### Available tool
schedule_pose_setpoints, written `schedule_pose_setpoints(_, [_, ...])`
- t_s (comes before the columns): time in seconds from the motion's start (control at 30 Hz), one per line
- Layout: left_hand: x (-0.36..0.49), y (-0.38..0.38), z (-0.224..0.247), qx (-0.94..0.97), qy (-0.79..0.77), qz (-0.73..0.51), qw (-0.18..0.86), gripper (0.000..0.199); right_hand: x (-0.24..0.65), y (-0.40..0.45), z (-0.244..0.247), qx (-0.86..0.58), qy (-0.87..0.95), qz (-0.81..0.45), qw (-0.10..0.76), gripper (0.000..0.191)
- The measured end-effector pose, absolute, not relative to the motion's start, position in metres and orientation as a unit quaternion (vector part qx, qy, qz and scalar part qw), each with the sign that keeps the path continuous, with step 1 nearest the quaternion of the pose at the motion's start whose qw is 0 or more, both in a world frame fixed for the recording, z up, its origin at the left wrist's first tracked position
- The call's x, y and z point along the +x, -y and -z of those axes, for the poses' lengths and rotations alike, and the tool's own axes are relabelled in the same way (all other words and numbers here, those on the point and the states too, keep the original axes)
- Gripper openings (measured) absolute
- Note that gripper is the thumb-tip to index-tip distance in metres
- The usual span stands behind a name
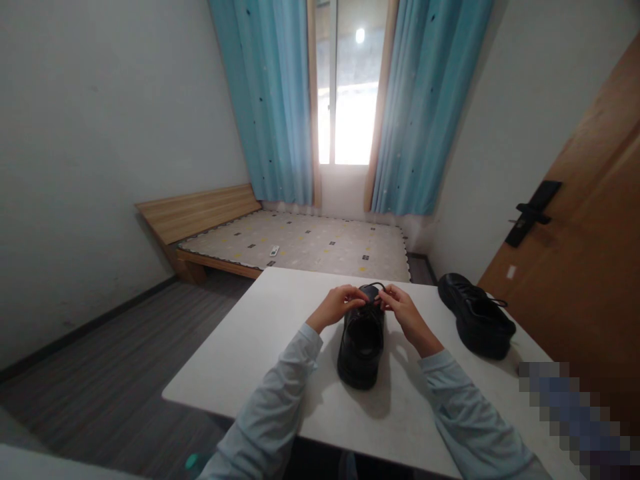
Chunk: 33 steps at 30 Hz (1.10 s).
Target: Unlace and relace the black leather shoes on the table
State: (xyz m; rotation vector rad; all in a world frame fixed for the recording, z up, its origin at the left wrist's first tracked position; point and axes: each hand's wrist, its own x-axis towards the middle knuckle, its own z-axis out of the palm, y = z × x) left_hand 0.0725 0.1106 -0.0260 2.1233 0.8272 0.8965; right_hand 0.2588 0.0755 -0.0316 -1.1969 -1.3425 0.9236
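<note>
A black lace-up shoe [361, 343] stands on the white table [280, 333], its toe pointing away from me and its heel nearest me. From the left, my left hand [337, 307] reaches to the lacing, thumb and fingers closed on the shoelace. On the other side my right hand [400, 310] pinches the shoelace [377, 285], which forms a dark loop above the toe. My fingers partly cover the lacing. A second black shoe [477, 317] sits on the table's right side, with a loop of its lace sticking out.
Beyond the table is a low bed with a patterned mattress [320, 243] and a small white remote [275, 251] on it. A wooden door [580, 200] with a black handle stands at the right. A pixelated patch [570, 413] covers the table's right corner.
</note>
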Motion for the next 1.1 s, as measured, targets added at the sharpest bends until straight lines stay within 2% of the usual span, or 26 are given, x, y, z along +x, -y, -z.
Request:
schedule_pose_setpoints(0.23, [0.072,-0.118,0.034,0.789,-0.332,-0.379,0.351,0.022,0.261,-0.074,0.032,-0.533,0.544,-0.374,0.529,0.032])
schedule_pose_setpoints(0.6, [0.072,-0.121,0.034,0.742,-0.349,-0.427,0.382,0.022,0.264,-0.075,0.033,-0.522,0.498,-0.402,0.563,0.035])
schedule_pose_setpoints(0.77, [0.075,-0.123,0.036,0.683,-0.314,-0.450,0.483,0.029,0.265,-0.072,0.030,-0.508,0.497,-0.429,0.558,0.034])
schedule_pose_setpoints(0.93, [0.078,-0.114,0.032,0.610,-0.259,-0.459,0.592,0.034,0.272,-0.067,0.021,-0.447,0.498,-0.514,0.536,0.027])
schedule_pose_setpoints(1.1, [0.081,-0.106,0.031,0.565,-0.205,-0.454,0.658,0.037,0.278,-0.065,0.017,-0.393,0.480,-0.590,0.518,0.022])
